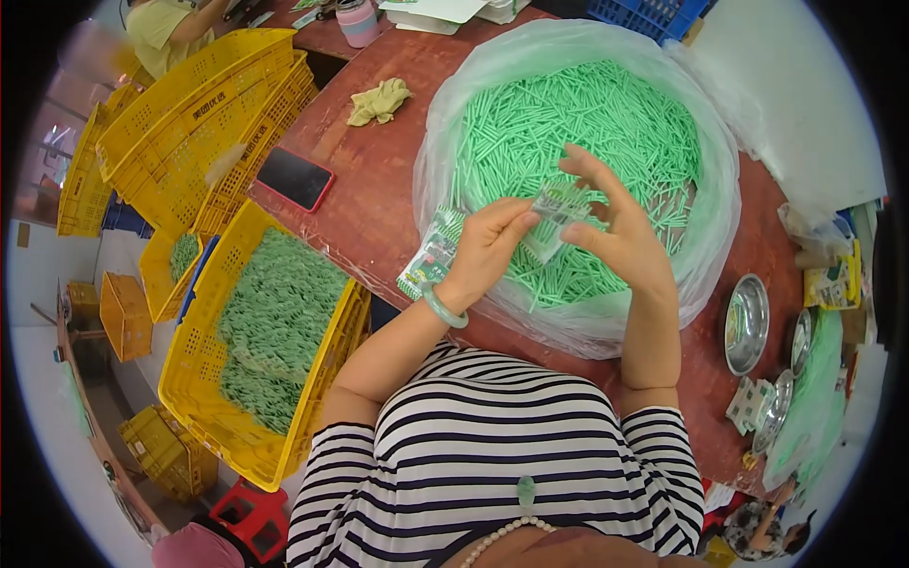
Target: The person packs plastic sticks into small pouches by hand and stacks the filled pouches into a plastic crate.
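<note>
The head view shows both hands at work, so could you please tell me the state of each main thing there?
Left hand, closed on a packet
Right hand, open, close to that packet
Packet, held up; whether sealed, unclear
Bag, open, holding sticks
Sticks, loose, heaped
Phone, lying flat, screen dark
Cloth, crumpled
Crate, open-topped, loaded

A black-and-white striped top (502, 426), pale-green bangle (445, 312) and pearl necklace (507, 527) are worn.
</note>
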A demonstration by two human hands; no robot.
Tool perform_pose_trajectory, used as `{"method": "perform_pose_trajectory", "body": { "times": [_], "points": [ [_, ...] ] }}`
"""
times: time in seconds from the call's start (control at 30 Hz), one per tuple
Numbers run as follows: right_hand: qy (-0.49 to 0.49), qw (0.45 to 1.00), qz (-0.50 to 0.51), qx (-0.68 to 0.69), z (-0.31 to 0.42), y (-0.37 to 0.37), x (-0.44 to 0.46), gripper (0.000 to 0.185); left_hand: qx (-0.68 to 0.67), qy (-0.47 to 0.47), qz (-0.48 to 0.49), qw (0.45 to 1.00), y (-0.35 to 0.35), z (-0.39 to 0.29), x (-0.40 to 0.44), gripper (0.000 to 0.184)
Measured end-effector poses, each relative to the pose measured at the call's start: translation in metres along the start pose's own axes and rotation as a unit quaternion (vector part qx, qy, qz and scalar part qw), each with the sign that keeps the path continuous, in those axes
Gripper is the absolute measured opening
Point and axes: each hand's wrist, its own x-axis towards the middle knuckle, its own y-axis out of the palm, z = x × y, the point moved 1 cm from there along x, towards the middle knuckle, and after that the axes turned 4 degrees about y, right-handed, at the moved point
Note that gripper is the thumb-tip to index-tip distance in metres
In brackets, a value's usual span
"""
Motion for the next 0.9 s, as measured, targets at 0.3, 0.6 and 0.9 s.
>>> {"method": "perform_pose_trajectory", "body": {
  "times": [0.3,0.6,0.9],
  "points": [
    [0.009,0.999,-0.044,0.026,-0.016,0.008,0.009,0.013,-0.129,-0.116,0.041,0.984,-0.007,-0.009,0.014,0.03],
    [-0.031,0.994,0.104,-0.021,-0.001,0.061,0.013,0.029,0.141,0.027,0.087,0.986,-0.08,-0.051,-0.015,0.028],
    [-0.041,0.977,0.088,-0.19,-0.031,0.022,0.013,0.029,0.491,-0.314,-0.283,0.762,-0.394,-0.062,-0.228,0.023]
  ]
}}
